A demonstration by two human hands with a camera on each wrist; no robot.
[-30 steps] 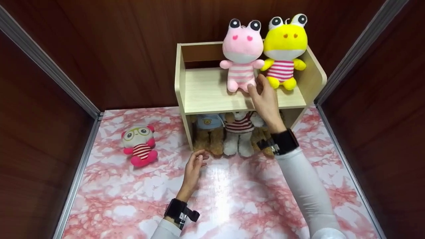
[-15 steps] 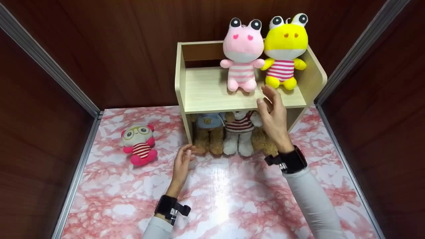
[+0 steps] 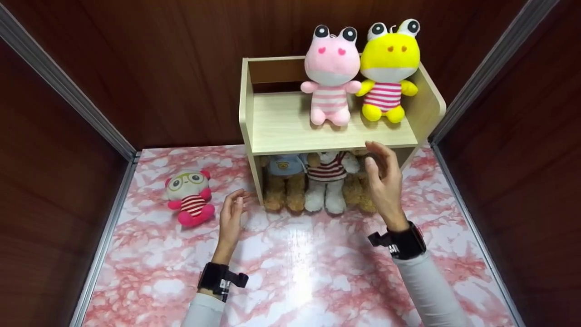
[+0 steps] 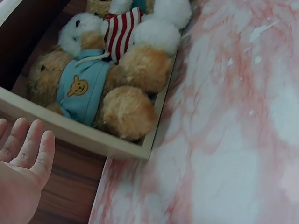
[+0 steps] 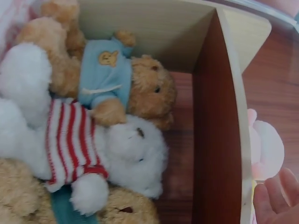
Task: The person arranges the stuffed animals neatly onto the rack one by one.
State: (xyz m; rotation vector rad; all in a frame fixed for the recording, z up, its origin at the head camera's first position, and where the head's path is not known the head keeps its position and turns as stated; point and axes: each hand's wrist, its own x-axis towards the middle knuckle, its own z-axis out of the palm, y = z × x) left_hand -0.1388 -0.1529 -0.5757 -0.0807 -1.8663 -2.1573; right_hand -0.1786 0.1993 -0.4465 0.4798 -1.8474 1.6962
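My left hand [image 3: 231, 222] hovers over the floor between the panda toy and the shelf's left side, fingers relaxed, holding nothing. In front of the shelf's right part, my right hand [image 3: 386, 186] is held with loosely bent fingers and nothing in it. A pink frog plush [image 3: 331, 68] and a yellow frog plush [image 3: 391, 63] sit side by side on the top board of the wooden shelf [image 3: 286, 136]. To the left, a pink-and-white panda plush [image 3: 193, 204] with yellow glasses lies on the floor.
Beneath the top board sit a brown bear in a blue hoodie [image 4: 84, 88], a white bear in a red-striped top [image 5: 74, 144] and another brown bear [image 5: 21, 196]. Dark wooden walls [image 3: 181, 68] enclose the pink marbled floor [image 3: 299, 281] on three sides.
My right hand has come away from the pink frog plush, down and to the right. The left hand has drifted left and slightly up toward the panda plush.
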